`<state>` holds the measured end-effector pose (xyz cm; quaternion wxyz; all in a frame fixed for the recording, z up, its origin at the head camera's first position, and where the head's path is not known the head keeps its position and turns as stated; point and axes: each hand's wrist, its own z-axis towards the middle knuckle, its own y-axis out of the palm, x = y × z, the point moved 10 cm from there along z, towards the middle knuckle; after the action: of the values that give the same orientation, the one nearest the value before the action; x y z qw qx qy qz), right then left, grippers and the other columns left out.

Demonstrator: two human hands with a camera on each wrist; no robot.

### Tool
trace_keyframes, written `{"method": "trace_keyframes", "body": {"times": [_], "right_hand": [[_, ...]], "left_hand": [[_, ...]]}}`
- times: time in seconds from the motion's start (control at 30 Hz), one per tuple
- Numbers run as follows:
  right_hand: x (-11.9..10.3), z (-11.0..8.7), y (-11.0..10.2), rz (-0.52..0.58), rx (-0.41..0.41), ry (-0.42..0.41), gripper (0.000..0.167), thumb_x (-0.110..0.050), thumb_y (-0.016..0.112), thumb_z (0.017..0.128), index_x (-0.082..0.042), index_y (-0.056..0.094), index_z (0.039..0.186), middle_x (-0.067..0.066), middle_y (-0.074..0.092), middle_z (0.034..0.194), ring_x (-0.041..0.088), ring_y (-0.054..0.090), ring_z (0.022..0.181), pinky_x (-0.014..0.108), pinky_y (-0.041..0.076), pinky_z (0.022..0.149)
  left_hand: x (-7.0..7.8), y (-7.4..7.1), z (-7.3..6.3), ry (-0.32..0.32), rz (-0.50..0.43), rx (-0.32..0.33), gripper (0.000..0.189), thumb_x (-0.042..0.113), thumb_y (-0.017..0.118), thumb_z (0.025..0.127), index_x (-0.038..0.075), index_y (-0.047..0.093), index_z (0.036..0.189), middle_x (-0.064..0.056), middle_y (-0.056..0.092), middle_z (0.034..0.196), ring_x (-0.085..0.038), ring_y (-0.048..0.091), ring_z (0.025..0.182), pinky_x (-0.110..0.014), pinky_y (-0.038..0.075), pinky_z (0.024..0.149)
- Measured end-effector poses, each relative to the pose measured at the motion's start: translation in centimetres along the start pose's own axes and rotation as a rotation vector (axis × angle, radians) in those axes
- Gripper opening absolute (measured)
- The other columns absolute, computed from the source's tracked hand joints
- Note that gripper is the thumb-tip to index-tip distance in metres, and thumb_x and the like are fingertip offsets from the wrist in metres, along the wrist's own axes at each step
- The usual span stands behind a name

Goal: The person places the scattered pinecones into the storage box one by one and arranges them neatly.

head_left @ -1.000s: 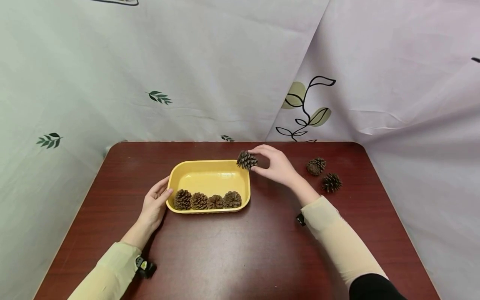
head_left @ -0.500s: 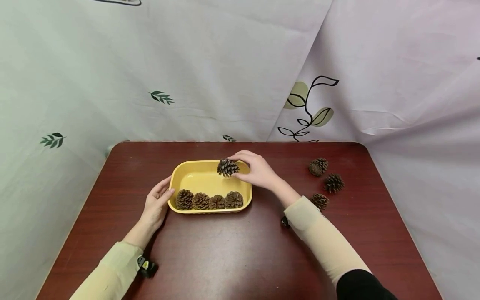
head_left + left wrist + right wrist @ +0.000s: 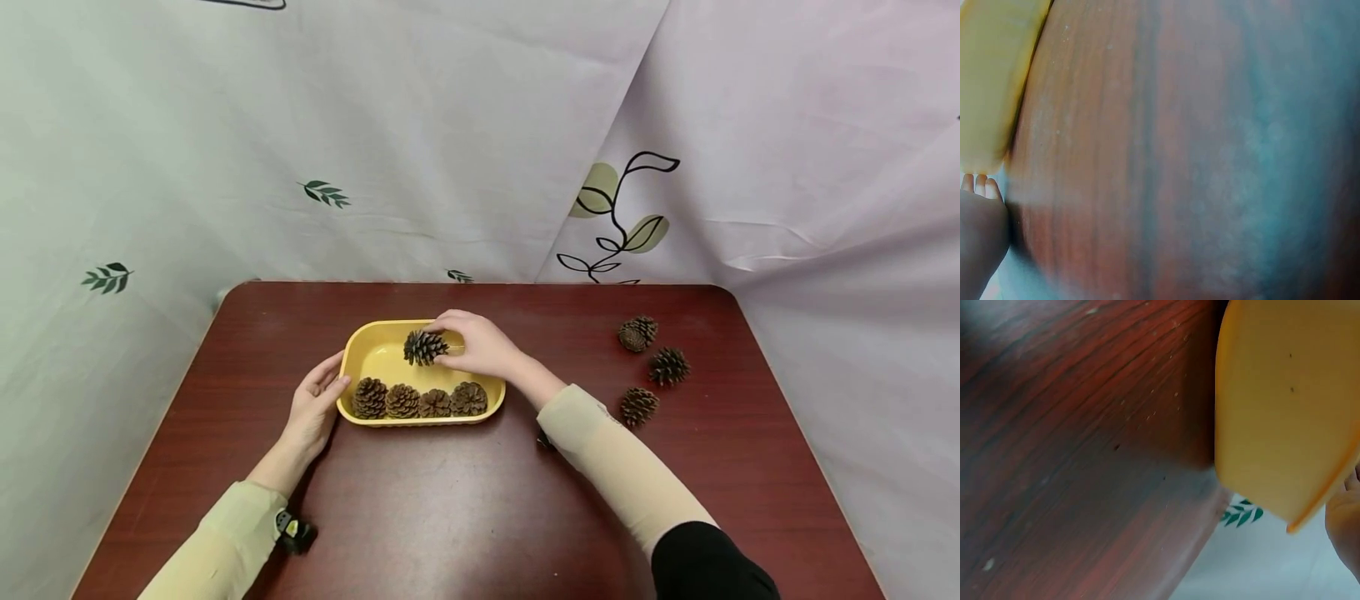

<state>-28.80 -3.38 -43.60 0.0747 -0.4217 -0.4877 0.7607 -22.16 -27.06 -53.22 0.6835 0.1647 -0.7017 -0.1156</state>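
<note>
A yellow plastic tray (image 3: 372, 357) stands on the table, with a row of several brown pine cones (image 3: 402, 401) along its near side. My left hand (image 3: 309, 410) grips the tray's left end, thumb at the rim and fingers against the outside. Over the tray's back half, my right hand (image 3: 482, 347) pinches another pine cone (image 3: 423, 347) between thumb and fingers. In the left wrist view the tray's outer wall (image 3: 992, 81) meets the fingertips. The right wrist view has the tray's side (image 3: 1285, 412) and part of the hand (image 3: 1344, 525); the held cone is hidden there.
Several more pine cones (image 3: 669, 367) lie on the dark red wooden table (image 3: 450, 517) at right, beyond the right forearm. A pale curtain (image 3: 420, 142) with leaf prints hangs behind the table's back edge.
My right hand has carried the pine cone leftward and down from the tray's back right corner to over its middle. The left hand keeps its grip on the tray.
</note>
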Motion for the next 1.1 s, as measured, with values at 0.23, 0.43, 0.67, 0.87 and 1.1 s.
{"method": "trace_keyframes", "body": {"times": [0.23, 0.43, 0.67, 0.87, 1.1], "right_hand": [[-0.4, 1.7, 2.1, -0.052, -0.091, -0.002, 0.052, -0.025, 0.082, 0.093, -0.012, 0.067, 0.141, 0.005, 0.068, 0.139, 0.022, 0.063, 0.133, 0.038, 0.049, 0.118], [-1.1, 2.8, 3.6, -0.090, -0.167, 0.007, 0.051, -0.026, 0.080, 0.096, -0.012, 0.066, 0.142, 0.006, 0.067, 0.141, 0.023, 0.061, 0.136, 0.038, 0.046, 0.121], [-1.7, 3.8, 5.0, -0.171, -0.246, 0.000, 0.051, -0.027, 0.078, 0.097, -0.011, 0.065, 0.143, 0.005, 0.065, 0.146, 0.021, 0.059, 0.140, 0.034, 0.041, 0.125], [-2.3, 4.4, 5.3, -0.194, -0.268, 0.009, 0.050, -0.028, 0.076, 0.098, -0.012, 0.065, 0.144, 0.005, 0.065, 0.144, 0.021, 0.059, 0.139, 0.034, 0.043, 0.124], [-2.2, 4.7, 5.9, -0.210, -0.273, 0.011, 0.050, -0.029, 0.075, 0.098, -0.012, 0.064, 0.144, 0.006, 0.064, 0.147, 0.021, 0.058, 0.141, 0.034, 0.042, 0.125]], "left_hand": [[-0.1, -0.2, 0.2, 0.002, 0.003, -0.003, 0.045, -0.010, 0.056, 0.104, 0.025, 0.075, 0.124, 0.012, 0.076, 0.122, -0.002, 0.071, 0.109, -0.015, 0.059, 0.090], [-0.1, -0.2, 0.2, -0.004, 0.014, 0.000, 0.043, -0.008, 0.056, 0.105, 0.025, 0.074, 0.126, 0.012, 0.076, 0.124, -0.002, 0.071, 0.110, -0.015, 0.059, 0.091], [-0.1, -0.2, 0.2, -0.009, 0.020, -0.001, 0.043, -0.008, 0.057, 0.105, 0.026, 0.074, 0.125, 0.012, 0.076, 0.123, -0.002, 0.071, 0.109, -0.015, 0.058, 0.090], [-0.1, -0.2, 0.2, -0.006, 0.027, 0.001, 0.042, -0.007, 0.057, 0.105, 0.025, 0.074, 0.126, 0.011, 0.076, 0.123, -0.002, 0.071, 0.109, -0.015, 0.058, 0.090], [-0.1, -0.2, 0.1, 0.004, 0.018, -0.002, 0.043, -0.008, 0.056, 0.105, 0.025, 0.073, 0.126, 0.012, 0.076, 0.123, -0.002, 0.071, 0.110, -0.015, 0.058, 0.091]]}}
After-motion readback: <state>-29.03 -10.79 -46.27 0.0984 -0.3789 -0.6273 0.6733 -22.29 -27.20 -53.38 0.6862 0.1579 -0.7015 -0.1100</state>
